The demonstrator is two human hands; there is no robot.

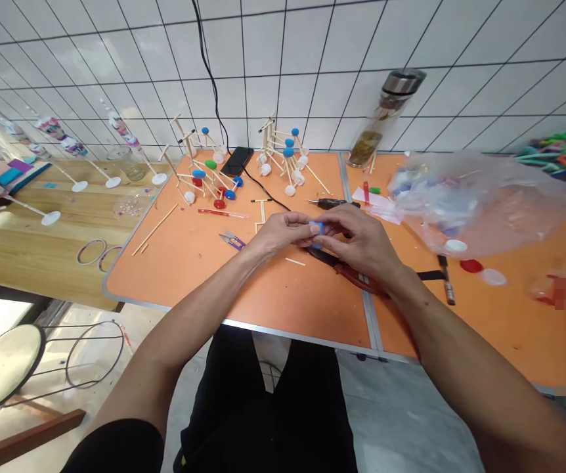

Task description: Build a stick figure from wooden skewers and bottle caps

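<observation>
Over the orange table (263, 295), both hands meet around a small blue bottle cap (317, 225). My left hand (283, 233) pinches its left side between thumb and fingers. From the right, my right hand (362, 240) has its fingertips closed on the same cap, partly hiding it. Beneath my right hand lies a tool with red handles (362, 279), half covered. A black-handled pointed tool (335, 203) rests just behind the hands. Purple thread snips (234, 242) and a small wooden stick frame (262, 213) are near my left hand. A short thin stick (295, 261) lies in front.
Stick models with coloured caps (209, 174) (285, 154) stand along the back, beside a phone (238, 161). A glass flask (374, 131) leans near the wall. Right of it sits a clear plastic bag (484, 197). A black marker (446, 279) and loose caps (471, 266) lie at right.
</observation>
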